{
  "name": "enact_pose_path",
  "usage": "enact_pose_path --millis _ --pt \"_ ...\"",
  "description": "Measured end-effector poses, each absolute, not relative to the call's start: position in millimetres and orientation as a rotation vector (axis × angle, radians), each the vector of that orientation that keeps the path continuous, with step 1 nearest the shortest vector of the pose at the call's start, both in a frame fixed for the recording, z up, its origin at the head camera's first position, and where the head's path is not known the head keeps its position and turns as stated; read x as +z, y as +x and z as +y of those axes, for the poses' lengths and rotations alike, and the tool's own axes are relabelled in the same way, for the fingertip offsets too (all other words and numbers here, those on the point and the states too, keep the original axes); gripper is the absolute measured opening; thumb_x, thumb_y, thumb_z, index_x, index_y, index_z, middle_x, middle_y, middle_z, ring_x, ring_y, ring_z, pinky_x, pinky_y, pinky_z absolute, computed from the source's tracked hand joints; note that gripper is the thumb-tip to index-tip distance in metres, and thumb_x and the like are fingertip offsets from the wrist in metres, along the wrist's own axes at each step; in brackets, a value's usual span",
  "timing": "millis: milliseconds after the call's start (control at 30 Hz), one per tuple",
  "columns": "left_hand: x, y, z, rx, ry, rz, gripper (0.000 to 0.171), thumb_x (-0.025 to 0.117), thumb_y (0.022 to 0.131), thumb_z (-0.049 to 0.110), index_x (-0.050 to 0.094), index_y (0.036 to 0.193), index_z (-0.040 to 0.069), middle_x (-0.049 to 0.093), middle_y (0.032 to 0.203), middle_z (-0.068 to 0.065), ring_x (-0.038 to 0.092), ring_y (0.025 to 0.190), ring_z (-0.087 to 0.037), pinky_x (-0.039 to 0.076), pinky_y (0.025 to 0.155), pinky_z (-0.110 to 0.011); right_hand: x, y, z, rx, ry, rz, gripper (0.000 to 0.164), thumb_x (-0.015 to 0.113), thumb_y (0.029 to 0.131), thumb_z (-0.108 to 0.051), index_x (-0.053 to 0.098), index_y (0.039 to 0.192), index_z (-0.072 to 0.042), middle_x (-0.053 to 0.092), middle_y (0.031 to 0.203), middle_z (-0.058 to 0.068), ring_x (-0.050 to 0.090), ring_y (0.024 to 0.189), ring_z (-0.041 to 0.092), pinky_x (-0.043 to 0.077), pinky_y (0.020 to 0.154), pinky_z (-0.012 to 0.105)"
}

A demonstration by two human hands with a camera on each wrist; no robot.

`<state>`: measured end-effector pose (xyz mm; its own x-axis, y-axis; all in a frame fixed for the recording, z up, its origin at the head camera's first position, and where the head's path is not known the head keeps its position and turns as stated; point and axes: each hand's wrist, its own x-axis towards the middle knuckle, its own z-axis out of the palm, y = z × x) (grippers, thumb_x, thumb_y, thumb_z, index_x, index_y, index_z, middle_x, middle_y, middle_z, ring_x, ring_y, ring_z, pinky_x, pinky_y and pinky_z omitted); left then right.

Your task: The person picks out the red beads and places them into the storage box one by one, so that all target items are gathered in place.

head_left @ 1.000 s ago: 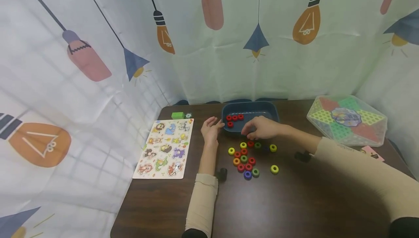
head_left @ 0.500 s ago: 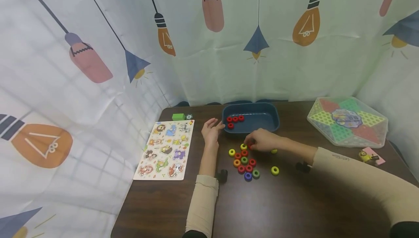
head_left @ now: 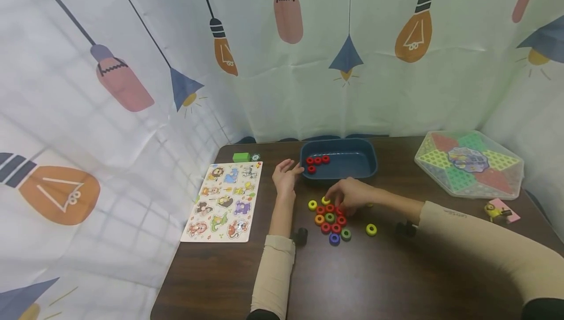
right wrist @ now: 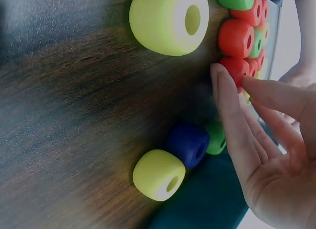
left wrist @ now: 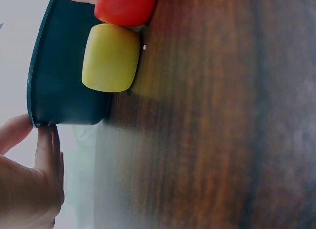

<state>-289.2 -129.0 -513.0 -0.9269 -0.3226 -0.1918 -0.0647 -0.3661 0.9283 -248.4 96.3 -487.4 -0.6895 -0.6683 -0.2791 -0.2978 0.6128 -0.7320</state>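
Has a red bead (right wrist: 236, 68) pinched in the fingers (right wrist: 228, 94) of the right hand (head_left: 352, 195) (closer than the left hand (head_left: 284, 178)), at the bead cluster's (head_left: 329, 218) right edge on the counter (head_left: 365, 281), just short of the blue tray (head_left: 352, 163).

blue tray (head_left: 352, 164) — 4 red beads (head_left: 318, 163) inside | loose beads (head_left: 330, 220) — clustered nearby

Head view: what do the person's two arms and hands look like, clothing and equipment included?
The left hand and right hand are bare. The left sleeve and right sleeve are beige, with black fabric at their upper ends. Small, black left wrist camera and right wrist camera. Dark lettering on the right sleeve is unreadable.
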Motion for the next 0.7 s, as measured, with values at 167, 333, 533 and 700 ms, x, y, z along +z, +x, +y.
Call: enact_pose_path --millis 167,333,533,700 --pt "-513.2 -287.8 -130.2 -2.417 0.507 -1.661 0.056 0.075 0.073 -0.015 0.057 0.122 0.003 0.052 0.135 -0.026 0.068 0.107 -0.029 0.057 0.081 -0.03 -478.0 -252.3 99.3 -0.953 -0.772 2.233 0.046 0.065 0.075 0.01 0.073 0.113 -0.015 0.072 0.085 0.006 0.071 0.061 0.022 0.058 0.053 0.035" --pt "-512.2 -288.6 -130.1 -2.419 0.502 -1.658 0.056 0.075 0.072 -0.015 0.057 0.122 0.003 0.052 0.135 -0.026 0.069 0.103 -0.026 0.057 0.081 -0.03 -453.2 -266.3 104.2 -1.047 -0.696 2.142 0.04 0.065 0.079 0.009 0.074 0.11 -0.014 0.073 0.091 0.009 0.072 0.068 0.029 0.06 0.06 0.042" --pt "-512.3 -289.4 -130.0 -2.424 0.518 -1.658 0.057 0.075 0.072 -0.015 0.057 0.122 0.003 0.052 0.135 -0.026 0.068 0.105 -0.028 0.057 0.082 -0.03 -422.0 -301.4 110.5 -1.088 -0.672 2.147 0.036 0.065 0.084 0.007 0.072 0.113 -0.014 0.073 0.098 0.012 0.072 0.075 0.034 0.059 0.069 0.049" --pt "-512.8 -289.2 -129.6 -2.416 0.532 -1.666 0.055 0.075 0.073 -0.015 0.058 0.121 0.004 0.056 0.131 -0.023 0.068 0.106 -0.029 0.057 0.081 -0.03 -418.9 -340.2 114.5 -1.101 -0.623 2.156 0.036 0.063 0.086 0.007 0.067 0.119 -0.006 0.071 0.104 0.017 0.072 0.079 0.035 0.057 0.075 0.052"
